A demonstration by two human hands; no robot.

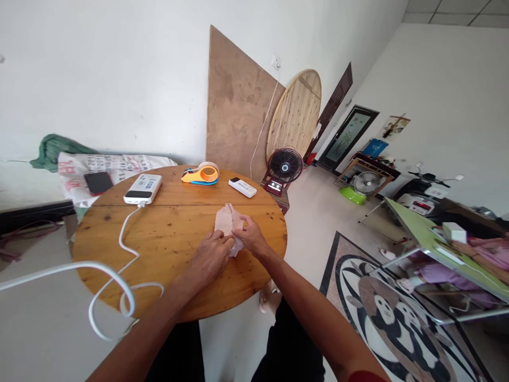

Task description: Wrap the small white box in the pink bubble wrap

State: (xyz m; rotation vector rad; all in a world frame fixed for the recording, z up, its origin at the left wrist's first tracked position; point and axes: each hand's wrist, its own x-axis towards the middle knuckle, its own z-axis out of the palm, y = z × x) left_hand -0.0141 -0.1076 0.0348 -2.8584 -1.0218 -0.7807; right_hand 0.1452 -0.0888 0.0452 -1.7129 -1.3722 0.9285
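On the round wooden table (170,223) lies a crumpled, thin, pale pink sheet (224,219); whether it is paper or thin plastic I cannot tell. My left hand (212,253) is closed at its lower left edge, with the fingers bent down onto it. From the right, my right hand (249,234) pinches the sheet between thumb and fingers. Both hands nearly meet over its lower part, so that portion is partly hidden.
An orange and blue tape dispenser (201,174), a small white device (242,187) and a white power bank (143,189) with a white cable (122,241) sit on the table. Behind stands a fan (285,165). At right, a person sits at a green table (413,220).
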